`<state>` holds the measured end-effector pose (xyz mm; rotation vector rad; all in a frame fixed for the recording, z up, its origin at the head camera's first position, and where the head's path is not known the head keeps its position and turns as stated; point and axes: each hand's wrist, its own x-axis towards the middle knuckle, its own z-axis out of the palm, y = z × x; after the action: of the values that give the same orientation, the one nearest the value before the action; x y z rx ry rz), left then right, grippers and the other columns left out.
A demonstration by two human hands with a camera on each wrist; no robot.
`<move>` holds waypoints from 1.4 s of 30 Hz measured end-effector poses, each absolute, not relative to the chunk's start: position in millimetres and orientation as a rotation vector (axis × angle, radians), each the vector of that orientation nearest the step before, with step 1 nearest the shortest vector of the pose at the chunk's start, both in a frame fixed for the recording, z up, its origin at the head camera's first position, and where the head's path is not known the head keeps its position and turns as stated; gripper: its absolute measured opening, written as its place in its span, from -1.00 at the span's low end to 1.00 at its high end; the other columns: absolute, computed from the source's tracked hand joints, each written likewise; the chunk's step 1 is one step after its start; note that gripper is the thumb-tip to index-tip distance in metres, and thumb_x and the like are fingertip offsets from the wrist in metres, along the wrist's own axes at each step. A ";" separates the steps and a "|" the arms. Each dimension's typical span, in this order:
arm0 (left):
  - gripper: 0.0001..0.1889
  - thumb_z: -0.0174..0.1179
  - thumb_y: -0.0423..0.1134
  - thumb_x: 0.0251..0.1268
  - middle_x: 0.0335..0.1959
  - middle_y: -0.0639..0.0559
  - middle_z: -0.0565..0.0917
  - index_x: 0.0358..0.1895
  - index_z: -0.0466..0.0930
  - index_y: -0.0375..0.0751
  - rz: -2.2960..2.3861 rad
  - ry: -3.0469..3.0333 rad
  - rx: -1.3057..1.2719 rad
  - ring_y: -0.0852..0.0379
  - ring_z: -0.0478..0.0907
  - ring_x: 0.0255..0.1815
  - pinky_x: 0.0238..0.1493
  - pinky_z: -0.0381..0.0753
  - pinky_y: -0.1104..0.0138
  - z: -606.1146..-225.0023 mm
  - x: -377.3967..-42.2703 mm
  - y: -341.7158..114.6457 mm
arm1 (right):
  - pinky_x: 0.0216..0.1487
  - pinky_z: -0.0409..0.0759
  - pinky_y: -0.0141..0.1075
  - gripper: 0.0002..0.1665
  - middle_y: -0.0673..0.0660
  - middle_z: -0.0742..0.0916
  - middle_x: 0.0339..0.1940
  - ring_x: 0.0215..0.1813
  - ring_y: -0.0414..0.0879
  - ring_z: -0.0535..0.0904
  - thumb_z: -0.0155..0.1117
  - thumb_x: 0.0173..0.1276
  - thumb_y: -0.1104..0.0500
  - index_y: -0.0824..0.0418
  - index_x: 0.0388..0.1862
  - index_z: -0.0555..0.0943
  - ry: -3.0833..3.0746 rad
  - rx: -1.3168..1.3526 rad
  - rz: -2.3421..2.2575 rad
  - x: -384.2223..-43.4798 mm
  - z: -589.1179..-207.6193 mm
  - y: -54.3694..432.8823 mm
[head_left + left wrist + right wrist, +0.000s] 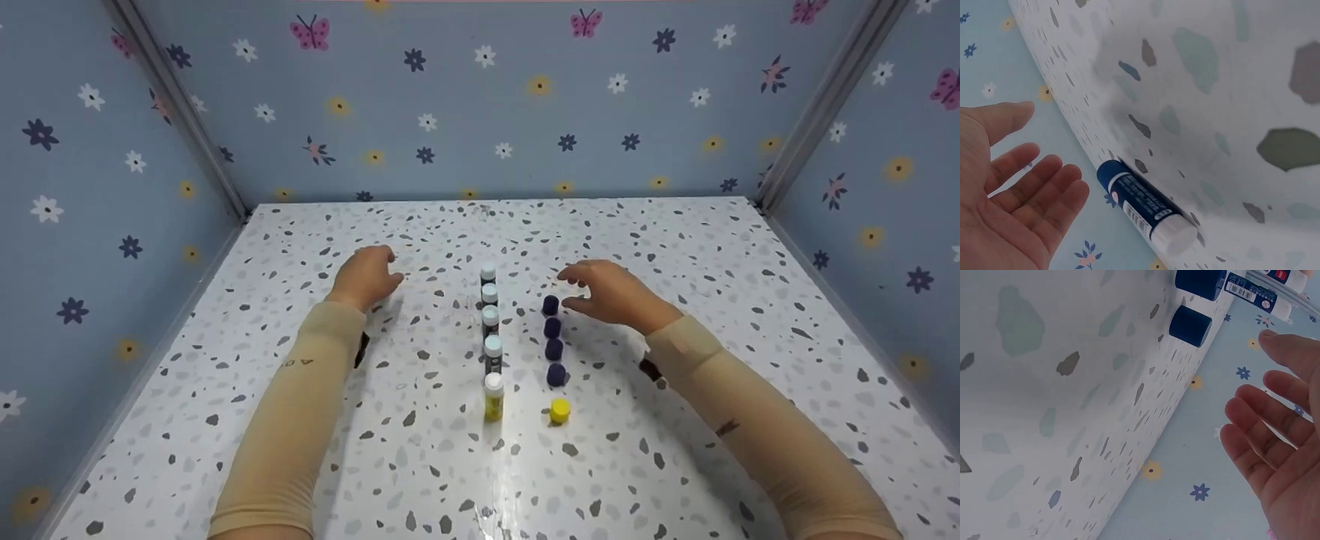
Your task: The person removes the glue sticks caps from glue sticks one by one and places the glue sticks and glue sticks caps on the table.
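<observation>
Several glue sticks stand upright in a row down the middle of the table; the nearest is a yellow glue stick (493, 405), the others have dark blue labels, and white tops show on all. To their right runs a line of dark blue caps (553, 349), ending in a yellow cap (559, 410) nearest me. My right hand (615, 294) hovers beside the farthest blue cap (1190, 326), its fingers loosely bent around nothing. Left of the row, my left hand (367, 276) holds nothing, fingers relaxed; a blue glue stick (1145, 205) appears past its fingertips in the left wrist view.
The white speckled table (420, 465) is enclosed by blue flowered panels (480, 105) at the back and both sides. Metal posts (180, 105) stand at the back corners. A dark wrist camera (651, 369) shows under the right sleeve.
</observation>
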<state>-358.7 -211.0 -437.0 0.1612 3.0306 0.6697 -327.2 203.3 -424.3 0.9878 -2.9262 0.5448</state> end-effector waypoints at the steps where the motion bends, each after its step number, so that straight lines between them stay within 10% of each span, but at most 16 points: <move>1: -0.51 0.24 -0.22 0.60 0.36 -0.44 0.63 0.39 0.53 -0.51 0.657 3.034 0.151 -0.39 0.61 0.38 0.44 0.57 -0.19 -437.5 -358.8 -214.0 | 0.28 0.70 0.14 -0.53 0.34 0.80 0.20 0.21 0.27 0.75 0.50 0.48 0.21 0.32 0.30 0.69 -2.919 0.985 0.547 -326.1 -424.2 204.2; 42: -0.67 0.21 -0.40 0.54 0.08 -0.53 0.73 0.18 0.61 -0.64 0.500 3.022 -0.087 -0.42 0.73 0.11 0.24 0.68 -0.24 -456.7 -361.8 -252.4 | 0.42 0.62 0.18 -0.32 0.30 0.74 0.35 0.37 0.26 0.67 0.53 0.49 0.05 0.25 0.49 0.59 -2.880 0.887 0.599 -311.7 -404.2 221.2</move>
<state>-361.8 -252.4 -456.7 -0.0871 3.0216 0.4995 -311.7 221.2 -404.2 0.8870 -2.8803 0.5987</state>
